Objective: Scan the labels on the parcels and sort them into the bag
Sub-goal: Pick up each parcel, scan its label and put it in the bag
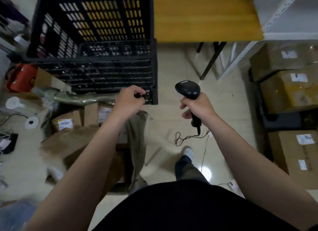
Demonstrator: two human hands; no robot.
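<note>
My right hand [197, 107] grips the handle of a black barcode scanner [188, 90], head up, its cable [187, 137] trailing to the floor. My left hand [130, 100] is closed at the lower front corner of the black slatted crate [96, 46]; whether it holds the crate's edge or a small dark item I cannot tell. Below my left arm an olive-grey bag [136, 144] stands open on the floor with brown parcels [68, 122] carrying white labels in and around it. The crate looks empty inside.
A yellow-topped table [206, 15] stands behind the crate. White metal shelving [282, 12] and stacked labelled cardboard boxes [292, 93] fill the right side. Tape rolls [31, 122], an orange item [20, 77] and cables lie at left. My foot [188, 152] is on the tiled floor.
</note>
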